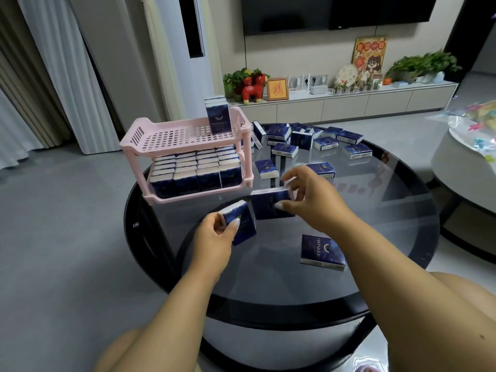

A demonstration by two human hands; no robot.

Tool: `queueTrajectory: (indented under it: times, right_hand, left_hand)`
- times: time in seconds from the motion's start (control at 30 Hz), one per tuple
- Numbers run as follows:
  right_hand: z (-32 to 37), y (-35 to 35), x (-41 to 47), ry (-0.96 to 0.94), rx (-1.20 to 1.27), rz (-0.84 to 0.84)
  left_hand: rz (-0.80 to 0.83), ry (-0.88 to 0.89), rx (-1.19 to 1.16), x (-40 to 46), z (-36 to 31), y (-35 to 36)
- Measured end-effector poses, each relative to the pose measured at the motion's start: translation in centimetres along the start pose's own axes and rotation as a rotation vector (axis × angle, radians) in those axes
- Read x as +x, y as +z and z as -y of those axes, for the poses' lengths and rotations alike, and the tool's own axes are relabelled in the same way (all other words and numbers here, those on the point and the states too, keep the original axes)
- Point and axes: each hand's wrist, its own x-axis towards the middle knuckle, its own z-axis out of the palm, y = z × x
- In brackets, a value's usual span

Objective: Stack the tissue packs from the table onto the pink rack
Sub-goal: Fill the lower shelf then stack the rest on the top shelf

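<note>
Item: round dark glass tabletop [375, 210], filling the centre of the frame.

Pink rack [188, 135]: two tiers, standing at the upper-left part of the tabletop. Lower tier packed with rows of dark blue tissue packs [193, 167] set on edge. Upper tier holds a small upright stack of packs [218, 114] at its far right corner; the rest of that tier shows bare slats.

Loose packs: a scattered pile [308, 138] at the upper centre of the frame, right of the rack, some flat and some tilted. One single pack [266, 169] lies nearer, just right of the rack's lower tier. One flat pack [322, 252] lies apart at lower right of centre, label up.

Left hand [214, 237]: lower centre, thumb and fingers curled round one pack [239, 221], held tilted above the glass.

Right hand [308, 194]: centre of frame, fingertips pinching a second pack [272, 204] by its edges, held upright just right of the other held pack. The two held packs are near each other; whether they touch cannot be told.

Background, upper frame: a wall-mounted screen [335, 12], a low white cabinet [349, 103] carrying plants and ornaments, and grey curtains [53, 76] at upper left.
</note>
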Motion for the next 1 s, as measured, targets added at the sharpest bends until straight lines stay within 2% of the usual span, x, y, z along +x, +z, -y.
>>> queueTrajectory:
  times: [0.2,0.37,0.47,0.53,0.63,0.73,0.8,0.9,1.0]
  right_hand:
    - [2.2,0.6,-0.2,-0.172,-0.211,0.327]
    - [2.9,1.8,0.2,-0.263,-0.253,0.276]
    - [2.8,1.7,0.3,-0.286,-0.086,0.251]
    - [2.3,0.9,0.5,-0.259,-0.040,0.226]
    - [1.3,-1.4,0.8,-0.121,-0.265,0.263]
    - [0.5,-3.1,0.3,0.134,-0.538,0.544]
    - [0.2,-3.2,-0.4,0.227,-0.730,0.698]
    - [-0.6,-2.4,-1.3,0.241,-0.852,0.776]
    - [-1.0,-1.8,-1.5,0.185,-0.799,0.721]
  left_hand:
    - [0.181,-0.003,-0.030,-0.3,-1.0,-0.5]
    - [0.327,-0.009,-0.141,-0.8,-0.9,-1.4]
    - [0.306,0.078,0.079,-0.7,-1.0,-1.3]
    - [0.255,0.119,0.227,-0.5,-1.2,-1.1]
    - [0.235,0.125,0.390,-0.1,-1.7,-1.4]
    - [0.249,0.112,0.473,0.0,-2.5,-1.5]
    - [0.256,0.094,0.477,0.1,-2.8,-1.4]
    - [0.272,0.063,0.454,0.0,-2.7,-1.2]
    - [0.300,0.047,0.380,-0.2,-2.7,-1.0]
